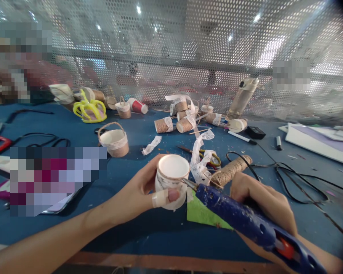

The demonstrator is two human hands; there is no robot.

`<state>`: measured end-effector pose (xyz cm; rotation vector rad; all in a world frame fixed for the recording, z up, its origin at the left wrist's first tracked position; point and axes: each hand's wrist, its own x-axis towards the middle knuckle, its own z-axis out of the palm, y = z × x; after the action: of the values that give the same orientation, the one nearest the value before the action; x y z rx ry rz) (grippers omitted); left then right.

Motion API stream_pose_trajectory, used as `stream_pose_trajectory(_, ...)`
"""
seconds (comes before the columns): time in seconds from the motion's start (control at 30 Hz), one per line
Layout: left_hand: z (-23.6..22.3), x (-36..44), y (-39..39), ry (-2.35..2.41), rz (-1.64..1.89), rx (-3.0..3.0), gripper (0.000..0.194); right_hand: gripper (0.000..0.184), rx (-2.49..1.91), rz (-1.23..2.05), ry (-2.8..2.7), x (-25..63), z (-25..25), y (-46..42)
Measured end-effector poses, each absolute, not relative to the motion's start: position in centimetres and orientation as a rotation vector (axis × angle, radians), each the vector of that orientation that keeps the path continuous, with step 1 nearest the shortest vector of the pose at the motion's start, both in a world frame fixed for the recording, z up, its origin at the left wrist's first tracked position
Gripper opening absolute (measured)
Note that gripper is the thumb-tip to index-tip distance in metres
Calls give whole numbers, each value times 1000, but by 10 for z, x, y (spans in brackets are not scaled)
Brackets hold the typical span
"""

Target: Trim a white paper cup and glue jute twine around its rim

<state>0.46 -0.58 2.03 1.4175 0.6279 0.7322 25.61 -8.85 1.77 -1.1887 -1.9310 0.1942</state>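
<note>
Two hands: left hand (148, 190) is pinching the white cup (170, 182) near the table's (143, 236) front edge; right hand (264, 198) is gripping a blue glue gun (237, 213).
Cup: gluing is seemingly underway; its wall is looking unwrapped, its inside showing white.
Handled basket (120, 149): is standing farther left, showing a cream inner wall.

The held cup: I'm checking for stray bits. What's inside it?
The cup shows only bare white surface inside, with no object visible. Its near inner wall is hidden behind the front rim.
</note>
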Motion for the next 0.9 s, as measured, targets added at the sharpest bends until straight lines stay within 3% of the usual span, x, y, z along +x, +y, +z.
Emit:
stream_pose_trajectory(0.37, 18, 1, -4, 606, 682, 1383, 50, 28, -1209, 228, -1881, 257, 15, -87)
stream_pose_trajectory(0.53, 20, 5, -6, 606, 706, 1386, 61, 28, -1166, 260, -1903, 255, 15, -89)
stream_pose_trajectory(0.73, 22, 0, 0, 512, 648, 1449, 43, 28, -1229, 218, -1834, 254, 19, -87)
stream_pose_trajectory(0.9, 19, -1, -1, 530, 687, 1428, 43, 27, -1231, 232, -1831, 255, 17, -86)
